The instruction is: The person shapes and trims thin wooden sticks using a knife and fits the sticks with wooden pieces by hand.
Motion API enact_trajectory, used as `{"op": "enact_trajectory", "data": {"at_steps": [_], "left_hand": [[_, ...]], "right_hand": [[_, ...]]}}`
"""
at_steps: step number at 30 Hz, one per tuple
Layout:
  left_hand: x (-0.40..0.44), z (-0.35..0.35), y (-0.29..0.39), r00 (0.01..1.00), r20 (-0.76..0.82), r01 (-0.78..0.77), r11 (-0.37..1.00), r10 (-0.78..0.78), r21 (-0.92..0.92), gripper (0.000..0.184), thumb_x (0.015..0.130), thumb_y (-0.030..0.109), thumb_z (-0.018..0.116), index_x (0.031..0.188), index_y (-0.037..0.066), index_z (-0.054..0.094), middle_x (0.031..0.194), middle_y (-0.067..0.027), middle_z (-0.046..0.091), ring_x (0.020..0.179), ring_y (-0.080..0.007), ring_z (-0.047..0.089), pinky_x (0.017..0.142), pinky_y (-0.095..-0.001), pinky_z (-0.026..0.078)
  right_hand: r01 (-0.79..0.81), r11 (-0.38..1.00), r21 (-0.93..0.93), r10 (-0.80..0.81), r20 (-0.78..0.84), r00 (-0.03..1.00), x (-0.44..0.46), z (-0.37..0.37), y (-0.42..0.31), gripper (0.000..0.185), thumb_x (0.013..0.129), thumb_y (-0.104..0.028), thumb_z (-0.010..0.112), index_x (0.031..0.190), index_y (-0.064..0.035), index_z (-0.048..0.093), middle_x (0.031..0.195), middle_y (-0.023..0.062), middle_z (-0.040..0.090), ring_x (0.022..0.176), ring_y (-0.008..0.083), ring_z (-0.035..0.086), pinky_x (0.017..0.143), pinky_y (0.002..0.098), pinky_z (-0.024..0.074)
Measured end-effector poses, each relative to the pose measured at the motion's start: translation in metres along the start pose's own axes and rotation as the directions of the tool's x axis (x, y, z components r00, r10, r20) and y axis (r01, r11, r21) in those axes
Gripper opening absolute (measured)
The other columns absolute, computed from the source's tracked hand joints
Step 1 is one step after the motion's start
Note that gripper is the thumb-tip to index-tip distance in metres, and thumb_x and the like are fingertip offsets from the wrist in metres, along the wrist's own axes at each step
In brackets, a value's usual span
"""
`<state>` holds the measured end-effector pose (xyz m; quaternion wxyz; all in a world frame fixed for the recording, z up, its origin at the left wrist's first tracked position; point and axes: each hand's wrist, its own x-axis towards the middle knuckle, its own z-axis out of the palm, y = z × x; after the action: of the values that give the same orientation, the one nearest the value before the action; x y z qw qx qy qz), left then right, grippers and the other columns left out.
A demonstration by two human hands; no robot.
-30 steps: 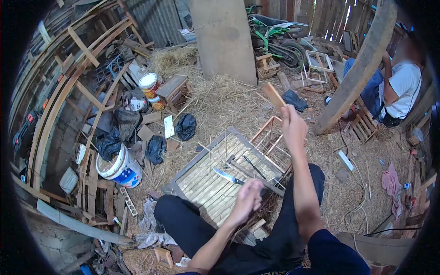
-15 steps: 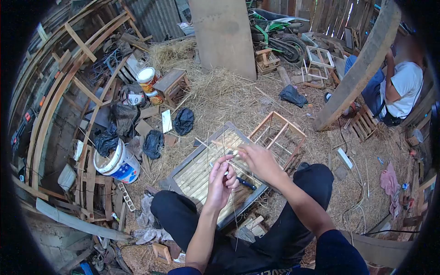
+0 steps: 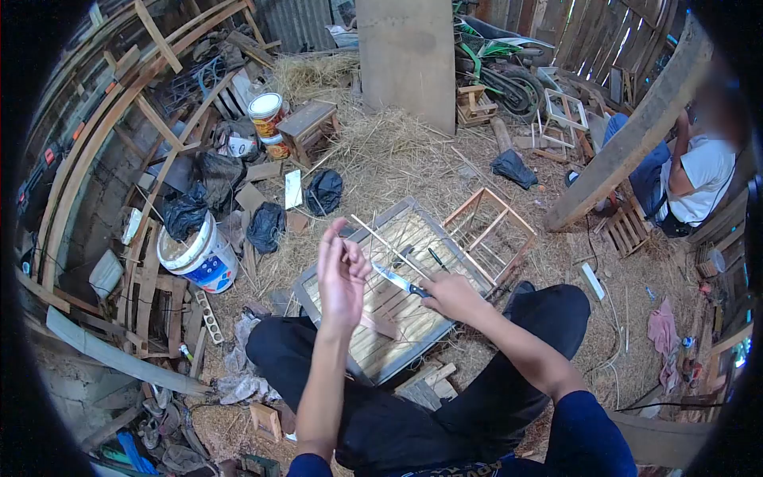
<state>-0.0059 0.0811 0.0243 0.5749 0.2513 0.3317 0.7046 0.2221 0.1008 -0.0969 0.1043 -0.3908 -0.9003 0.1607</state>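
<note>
My right hand (image 3: 455,297) is closed on the dark handle of a knife (image 3: 391,277), its blade directed up and left over a slatted panel with a grey frame (image 3: 308,292). A thin pale stick (image 3: 385,243) runs diagonally to the right hand's fingers; whether they grip it is unclear. Raised over the panel's left side, my left hand (image 3: 342,278) has its fingers apart and loosely bent, with nothing visible in it. Below it, a flat piece of wood (image 3: 379,324) rests on the slats. A dark slim tool (image 3: 436,258) lies farther back on the panel.
An open wooden frame (image 3: 493,233) stands beyond the panel's right side. A white bucket (image 3: 203,258), black bags (image 3: 324,191) and a small stool (image 3: 307,120) are at the left. A person (image 3: 699,175) sits at the right behind a slanted post (image 3: 628,151).
The flat wood has left my right hand and lies on the panel. That hand has taken hold of the knife. My left hand has moved up and left, its fingers spreading.
</note>
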Motion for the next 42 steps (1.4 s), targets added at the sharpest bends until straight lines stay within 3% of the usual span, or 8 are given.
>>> {"op": "enact_trajectory", "data": {"at_steps": [10,19,26,30,33,34,38,42], "left_hand": [[-0.015,-0.014,-0.026,0.979,0.072,0.191,0.981,-0.193,0.036,0.028,0.107,0.017,0.049,0.133,0.006,0.05,0.085,-0.0007,0.049,0.065,-0.0049,0.039,0.057,-0.0207,0.035],[-0.024,-0.006,-0.035,0.964,0.124,0.234,0.971,-0.237,0.039,0.027,0.105,0.015,0.051,0.13,0.006,0.051,0.085,-0.0023,0.053,0.064,-0.006,0.038,0.057,-0.0228,0.035],[-0.029,-0.004,-0.042,0.957,0.133,0.247,0.965,-0.258,0.092,0.036,0.105,0.017,0.054,0.139,0.006,0.05,0.087,-0.0013,0.055,0.063,-0.0041,0.038,0.054,-0.0203,0.033],[-0.031,-0.001,-0.042,0.967,0.093,0.226,0.968,-0.236,0.104,0.047,0.104,0.016,0.056,0.149,0.005,0.043,0.089,-0.002,0.059,0.062,-0.0038,0.04,0.054,-0.0199,0.034],[-0.032,-0.002,-0.041,0.968,0.096,0.221,0.97,-0.231,0.101,0.049,0.104,0.015,0.056,0.151,0.006,0.042,0.09,-0.0024,0.06,0.063,-0.004,0.041,0.054,-0.02,0.035],[-0.033,-0.001,-0.041,0.969,0.097,0.217,0.971,-0.226,0.098,0.049,0.104,0.015,0.056,0.15,0.006,0.042,0.09,-0.0026,0.061,0.062,-0.004,0.041,0.054,-0.0201,0.034],[-0.031,0.001,-0.04,0.977,0.081,0.192,0.978,-0.198,0.08,0.047,0.104,0.014,0.056,0.149,0.005,0.045,0.089,-0.0031,0.06,0.062,-0.0039,0.039,0.053,-0.0203,0.032],[-0.027,-0.001,-0.04,0.984,0.056,0.165,0.984,-0.168,0.066,0.045,0.104,0.013,0.055,0.147,0.004,0.047,0.089,-0.0043,0.059,0.061,-0.0044,0.038,0.052,-0.0207,0.031]], "right_hand": [[-0.093,0.98,-0.176,0.098,0.019,0.995,0.009,0.012,-0.006,0.015,0.083,-0.023,0.065,0.079,-0.0093,0.07,0.085,0.0108,0.068,0.096,0.0288,0.062,0.087,0.0501,0.0373],[-0.016,0.958,-0.285,0.003,-0.045,0.999,0.022,0.049,-0.015,0.012,0.088,-0.017,0.062,0.085,-0.0089,0.07,0.081,0.0099,0.068,0.094,0.0268,0.062,0.097,0.0514,0.0349],[-0.073,0.997,0.008,0.074,-0.026,0.997,0.022,0.019,-0.018,0.035,0.072,-0.011,0.075,0.106,-0.0065,0.065,0.08,0.0147,0.071,0.09,0.0312,0.069,0.094,0.0493,0.0435],[-0.194,0.915,0.353,0.258,-0.145,0.955,0.027,-0.022,-0.023,0.044,0.078,-0.01,0.075,0.118,-0.0011,0.059,0.081,0.0147,0.068,0.079,0.0327,0.071,0.061,0.039,0.0517],[-0.228,0.804,0.549,0.406,-0.226,0.886,0.027,-0.047,-0.022,0.048,0.081,-0.011,0.076,0.124,-0.0007,0.058,0.072,0.0103,0.061,0.078,0.027,0.073,0.065,0.037,0.0528],[-0.159,0.765,0.625,0.387,-0.249,0.888,0.027,-0.04,-0.012,0.057,0.087,-0.006,0.074,0.139,-0.0038,0.051,0.084,0.0045,0.056,0.076,0.0129,0.068,0.065,0.0269,0.0545],[-0.102,0.382,0.918,0.386,-0.058,0.921,0.024,-0.051,-0.013,0.063,0.09,0.001,0.069,0.147,-0.0023,0.041,0.105,0.0046,0.054,0.081,0.0121,0.066,0.072,0.0235,0.0561],[-0.038,0.511,0.859,0.328,-0.154,0.932,0.022,-0.057,-0.021,0.064,0.093,0.001,0.066,0.15,-0.0029,0.036,0.104,0.0059,0.056,0.092,0.0161,0.069,0.078,0.0241,0.0556]]}}
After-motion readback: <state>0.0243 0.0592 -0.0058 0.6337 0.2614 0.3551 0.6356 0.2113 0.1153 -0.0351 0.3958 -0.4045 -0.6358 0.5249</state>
